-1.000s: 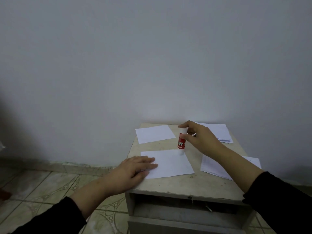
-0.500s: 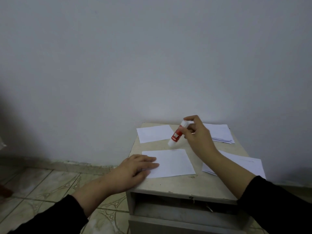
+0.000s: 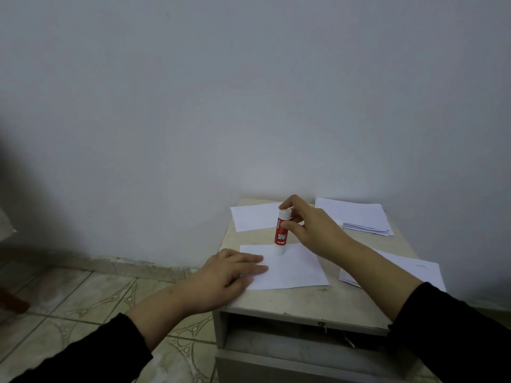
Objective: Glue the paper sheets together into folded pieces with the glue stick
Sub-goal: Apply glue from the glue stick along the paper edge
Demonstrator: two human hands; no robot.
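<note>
A white paper sheet [image 3: 296,268] lies near the front of the small cabinet top [image 3: 298,301]. My left hand [image 3: 226,275] rests flat on the sheet's left edge with straight fingers. My right hand [image 3: 309,226] pinches a red and white glue stick [image 3: 282,233] held upright, its lower white end touching the sheet's far edge. Another single sheet [image 3: 253,219] lies at the back left. A stack of sheets [image 3: 359,217] sits at the back right. One more sheet [image 3: 409,268] lies at the right, partly under my right forearm.
The cabinet stands against a plain grey wall [image 3: 249,106]. An open drawer slot [image 3: 304,346] shows below its top. Patterned floor tiles [image 3: 83,305] stretch to the left, with a dark object [image 3: 11,302] at the far left edge.
The glue stick went from upright on the sheet to tilted and lifted toward the back, then came back upright with its end on the sheet's far edge. My left hand stayed put.
</note>
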